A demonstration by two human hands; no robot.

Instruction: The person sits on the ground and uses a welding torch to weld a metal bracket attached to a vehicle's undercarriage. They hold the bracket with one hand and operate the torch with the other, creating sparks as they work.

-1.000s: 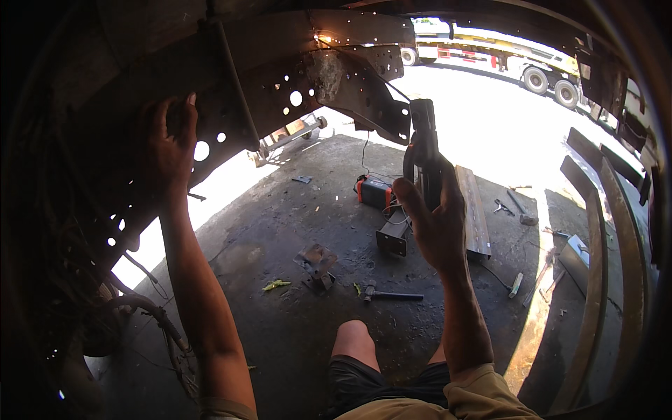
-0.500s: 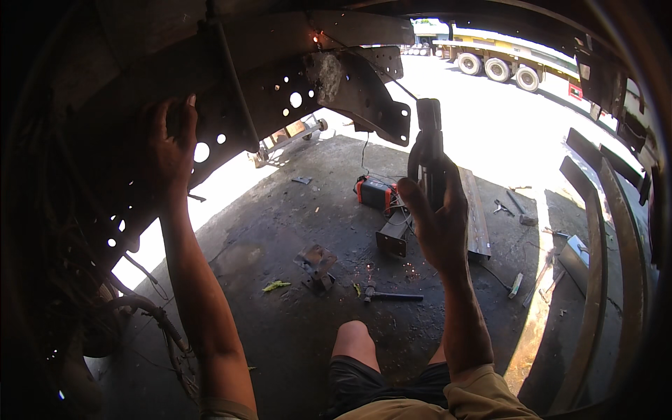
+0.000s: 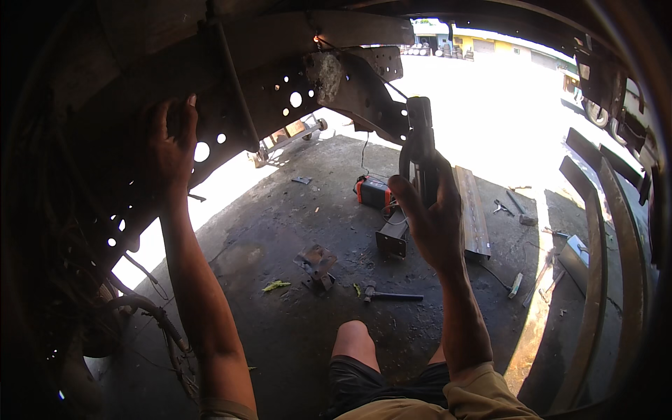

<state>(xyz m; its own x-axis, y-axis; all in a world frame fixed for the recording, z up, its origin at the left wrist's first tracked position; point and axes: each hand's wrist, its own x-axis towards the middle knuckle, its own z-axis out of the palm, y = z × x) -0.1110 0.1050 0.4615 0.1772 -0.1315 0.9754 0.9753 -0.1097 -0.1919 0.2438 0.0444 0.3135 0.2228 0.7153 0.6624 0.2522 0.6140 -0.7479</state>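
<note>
My right hand (image 3: 437,210) is closed round a dark welding electrode holder (image 3: 420,136) held upright. A thin welding rod (image 3: 371,68) runs from its jaws up and left to a small orange glow (image 3: 317,40) on the dark steel vehicle frame (image 3: 252,84). Further left, my left hand (image 3: 173,147) is raised against the same frame, with fingers apart and nothing seen in them. Deep shadow hides part of that hand. Between the two hands, an angled steel bracket (image 3: 364,94) with a pale rough patch is joined to the frame.
On the floor are a black-and-red welding machine (image 3: 374,192), a hammer (image 3: 392,297), a rusty metal piece (image 3: 318,264) and a steel channel (image 3: 472,217). Curved steel bars (image 3: 595,280) stand at the right. Hoses and cables (image 3: 154,315) hang at the lower left.
My right hand and the holder have shifted slightly left, the rod still reaching the glow. Falling sparks near the hammer are gone. The trailer outside has moved right, mostly out of sight.
</note>
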